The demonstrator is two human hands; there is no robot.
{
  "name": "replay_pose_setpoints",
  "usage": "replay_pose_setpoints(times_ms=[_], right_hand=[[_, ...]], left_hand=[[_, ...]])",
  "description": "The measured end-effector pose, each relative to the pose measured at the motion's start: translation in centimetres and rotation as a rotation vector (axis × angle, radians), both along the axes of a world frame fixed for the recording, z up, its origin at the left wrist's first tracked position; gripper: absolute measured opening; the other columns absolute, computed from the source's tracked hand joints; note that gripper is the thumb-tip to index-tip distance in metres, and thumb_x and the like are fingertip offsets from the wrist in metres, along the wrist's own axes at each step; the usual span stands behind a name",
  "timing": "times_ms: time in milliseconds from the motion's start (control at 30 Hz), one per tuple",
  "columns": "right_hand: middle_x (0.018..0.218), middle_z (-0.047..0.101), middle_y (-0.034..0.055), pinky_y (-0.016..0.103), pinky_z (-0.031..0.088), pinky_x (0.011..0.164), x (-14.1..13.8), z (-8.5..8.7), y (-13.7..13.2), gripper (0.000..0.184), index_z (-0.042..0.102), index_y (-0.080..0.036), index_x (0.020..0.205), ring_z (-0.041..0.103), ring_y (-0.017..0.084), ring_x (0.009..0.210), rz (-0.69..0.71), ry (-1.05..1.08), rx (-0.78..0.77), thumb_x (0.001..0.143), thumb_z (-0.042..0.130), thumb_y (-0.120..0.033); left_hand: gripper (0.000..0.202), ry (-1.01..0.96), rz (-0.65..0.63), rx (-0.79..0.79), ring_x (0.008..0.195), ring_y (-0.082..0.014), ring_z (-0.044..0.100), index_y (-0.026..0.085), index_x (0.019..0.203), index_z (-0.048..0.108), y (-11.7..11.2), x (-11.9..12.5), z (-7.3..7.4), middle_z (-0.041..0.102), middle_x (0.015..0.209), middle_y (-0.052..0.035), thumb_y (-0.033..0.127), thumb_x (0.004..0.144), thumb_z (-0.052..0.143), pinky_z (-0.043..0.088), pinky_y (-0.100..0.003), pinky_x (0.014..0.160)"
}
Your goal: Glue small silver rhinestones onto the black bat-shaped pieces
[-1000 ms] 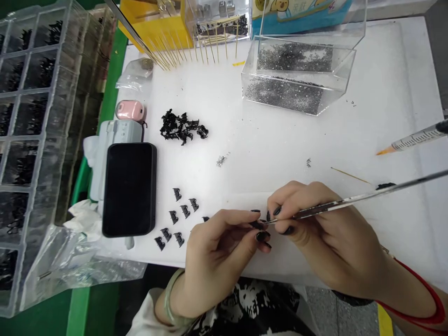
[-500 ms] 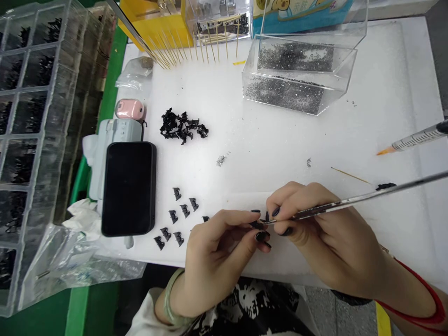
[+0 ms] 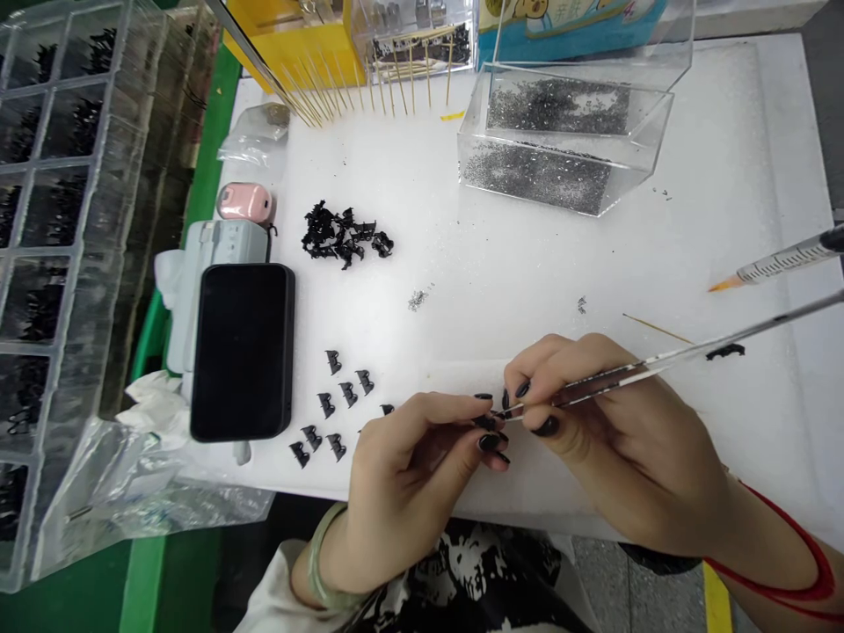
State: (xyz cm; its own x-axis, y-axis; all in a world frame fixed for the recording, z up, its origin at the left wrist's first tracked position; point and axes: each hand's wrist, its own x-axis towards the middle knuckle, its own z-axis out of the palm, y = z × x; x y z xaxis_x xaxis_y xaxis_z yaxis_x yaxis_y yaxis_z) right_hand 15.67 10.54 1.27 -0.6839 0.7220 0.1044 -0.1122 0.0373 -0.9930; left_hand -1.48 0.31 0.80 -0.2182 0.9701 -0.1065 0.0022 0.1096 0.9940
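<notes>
My left hand point(image 3: 412, 479) pinches a small black piece point(image 3: 486, 422) between thumb and fingers; its shape is mostly covered by the fingertips. My right hand point(image 3: 613, 431) is closed around a long, thin shiny tool point(image 3: 699, 350) like a pen. The tool's fine tip meets the black piece. Left of my hands, several small black bat-shaped pieces point(image 3: 348, 394) lie spread out on the white foam sheet point(image 3: 527, 272). Farther back is a tangled heap of black pieces point(image 3: 339, 236). Another black piece point(image 3: 725, 351) lies beyond my right hand.
Clear acrylic trays point(image 3: 560, 158) with tiny glittering bits stand at the back. A syringe point(image 3: 782, 264) with an orange tip points in from the right. Thin sticks point(image 3: 409, 83) stand in a row. Left are a black phone-like device point(image 3: 242, 352), a pink case point(image 3: 243, 202) and compartment boxes point(image 3: 53, 167).
The shaft of the tool has tipped up slightly at its far end, and my right hand has shifted a little. My left hand stays nearly in place.
</notes>
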Motion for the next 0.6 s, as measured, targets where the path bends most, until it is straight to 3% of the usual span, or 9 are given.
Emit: replay_pose_setpoints(times_ms=[200,600], right_hand=[[0.088,0.066,-0.0004,0.024,0.056,0.071,-0.17,-0.06,0.12,0.009,0.056,-0.026,0.105,0.068,0.013,0.082,0.01,-0.009,-0.014,0.11,0.055,-0.018],[0.085,0.067,-0.0012,0.024,0.056,0.07,-0.06,-0.06,0.28,0.01,0.056,-0.027,0.104,0.069,0.013,0.08,0.004,-0.016,-0.015,0.109,0.056,-0.018]], left_hand=[[0.026,0.001,-0.008,0.041,0.069,-0.0146,0.081,0.024,0.11,0.076,0.07,-0.05,-0.29,0.083,0.096,-0.0004,0.003,0.095,0.072,0.071,-0.021,0.068],[0.033,-0.013,-0.042,0.076,0.074,-0.0148,0.081,0.024,0.116,0.074,-0.11,-0.11,-0.65,0.08,0.096,-0.0015,-0.001,0.096,0.069,0.07,-0.023,0.07]])
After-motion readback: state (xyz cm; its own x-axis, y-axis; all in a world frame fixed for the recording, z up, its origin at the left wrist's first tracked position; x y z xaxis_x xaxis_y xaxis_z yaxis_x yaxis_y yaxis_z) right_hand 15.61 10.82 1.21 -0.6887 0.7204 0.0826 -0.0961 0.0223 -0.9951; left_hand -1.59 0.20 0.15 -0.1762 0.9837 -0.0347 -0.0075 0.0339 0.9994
